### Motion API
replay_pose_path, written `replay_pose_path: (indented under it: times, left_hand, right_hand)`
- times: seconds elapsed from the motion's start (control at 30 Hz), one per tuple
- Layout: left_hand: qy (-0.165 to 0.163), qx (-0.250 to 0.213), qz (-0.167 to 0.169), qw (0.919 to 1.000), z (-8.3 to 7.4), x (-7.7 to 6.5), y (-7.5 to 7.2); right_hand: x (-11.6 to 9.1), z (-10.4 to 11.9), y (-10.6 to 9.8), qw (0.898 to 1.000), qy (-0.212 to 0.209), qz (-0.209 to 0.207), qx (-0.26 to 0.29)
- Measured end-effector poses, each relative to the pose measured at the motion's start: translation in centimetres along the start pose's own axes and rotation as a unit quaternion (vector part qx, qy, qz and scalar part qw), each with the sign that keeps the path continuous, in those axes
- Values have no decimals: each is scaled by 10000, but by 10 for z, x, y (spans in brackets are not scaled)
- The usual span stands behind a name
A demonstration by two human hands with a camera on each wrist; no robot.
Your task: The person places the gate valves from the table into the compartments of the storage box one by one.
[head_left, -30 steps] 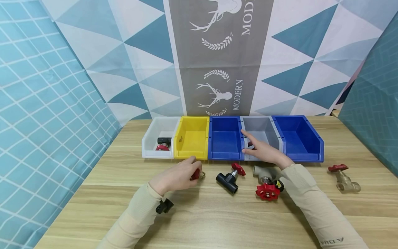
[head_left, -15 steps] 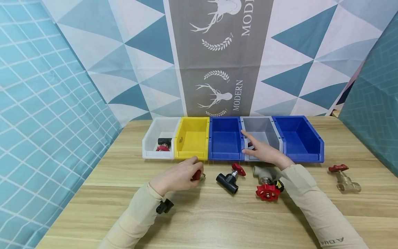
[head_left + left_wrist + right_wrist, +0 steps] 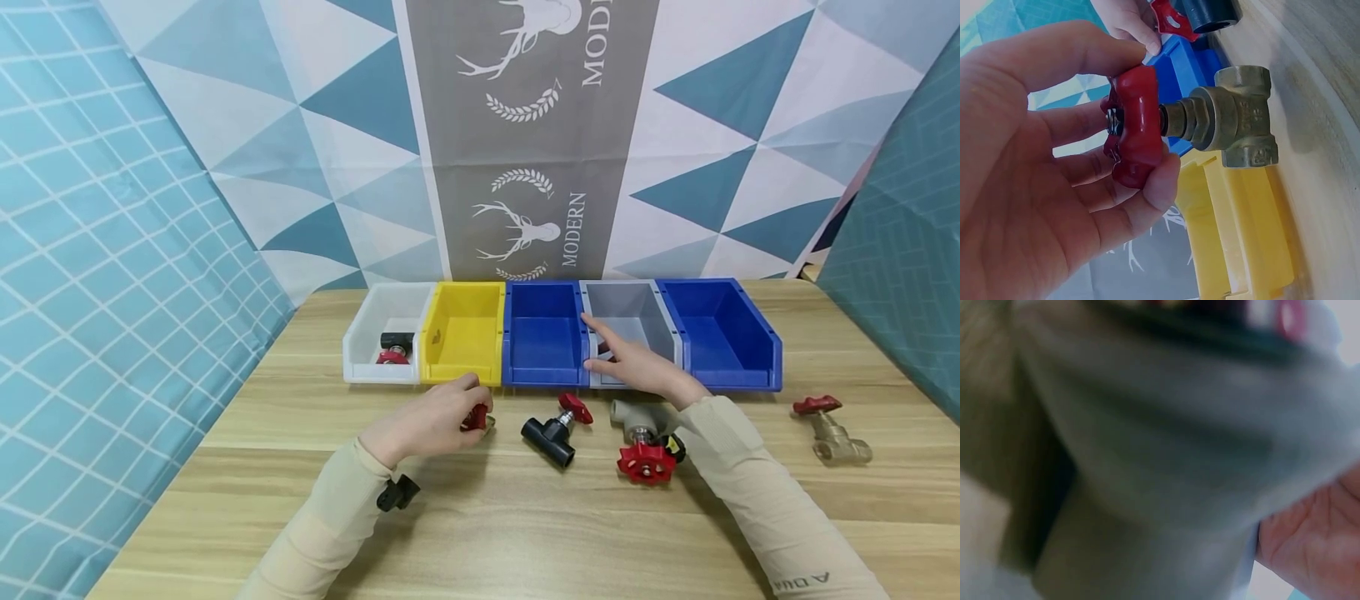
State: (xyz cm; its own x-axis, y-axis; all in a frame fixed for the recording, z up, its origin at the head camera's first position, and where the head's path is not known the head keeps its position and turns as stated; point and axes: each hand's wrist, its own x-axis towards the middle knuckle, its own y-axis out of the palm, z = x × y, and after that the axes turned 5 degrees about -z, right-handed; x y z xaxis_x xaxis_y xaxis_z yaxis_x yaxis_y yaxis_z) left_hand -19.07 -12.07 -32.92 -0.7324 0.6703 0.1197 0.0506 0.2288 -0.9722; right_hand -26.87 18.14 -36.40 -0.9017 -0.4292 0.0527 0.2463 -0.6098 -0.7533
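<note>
In the left wrist view, a brass gate valve (image 3: 1235, 119) with a red handwheel (image 3: 1138, 125) is held by my left hand (image 3: 1054, 156), thumb and fingers pinching the wheel. From the head view, this left hand (image 3: 431, 419) is just in front of the yellow bin (image 3: 463, 333), low over the table. My right hand (image 3: 637, 360) reaches over the grey bin (image 3: 637, 300), its fingers extended toward the wall beside the middle blue bin (image 3: 543, 333). A blurred grey pipe body (image 3: 1166, 444) fills most of the right wrist view, with my right palm (image 3: 1316, 540) at its edge.
A black tee valve (image 3: 551, 437), a grey valve with red wheel (image 3: 645, 450) and another brass valve (image 3: 832, 433) lie on the wooden table (image 3: 525, 542). The white bin (image 3: 360, 358) holds a black valve (image 3: 396, 343). A second blue bin (image 3: 720, 333) stands rightmost.
The left hand shifts very slightly, with the red wheel turned a little in its fingers. The right hand and the bins stay where they were.
</note>
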Motion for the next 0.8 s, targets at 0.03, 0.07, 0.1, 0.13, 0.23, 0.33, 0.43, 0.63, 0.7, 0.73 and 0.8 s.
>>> replay_pose_path:
  times: [0.03,0.07,0.1,0.13,0.23,0.33,0.43,0.63,0.7,0.73,0.8]
  left_hand:
    - [0,-18,9,10000,0,0,-1]
    - [-2,-27,19,10000,0,0,-1]
    - [-5,-25,24,10000,0,0,-2]
    - [-1,-18,20,10000,0,0,-3]
    - [26,37,-29,10000,0,0,-4]
    - [54,108,-85,9999,1,0,-6]
    - [78,151,-111,9998,2,0,-7]
    - [113,240,-254,9993,4,2,-10]
    - [75,299,-324,9990,5,3,-11]
    - [61,339,-365,9987,5,4,-12]
    - [35,363,-433,9984,7,6,-14]
  right_hand:
    - [0,0,0,10000,-44,6,-2]
    - [0,0,0,10000,-59,2,6]
    - [0,0,0,10000,-74,-7,8]
    - [0,0,0,10000,-68,-18,15]
    - [-1,-1,1,10000,-56,-30,-7]
    - [-1,-1,1,10000,-20,-31,-7]
    - [-1,0,1,10000,-60,-20,-23]
    - [0,0,1,9999,-97,-3,-30]
    - [0,0,1,10000,-81,-1,-24]
    - [0,0,1,10000,-78,1,-23]
    - [0,0,1,10000,-86,-4,-36]
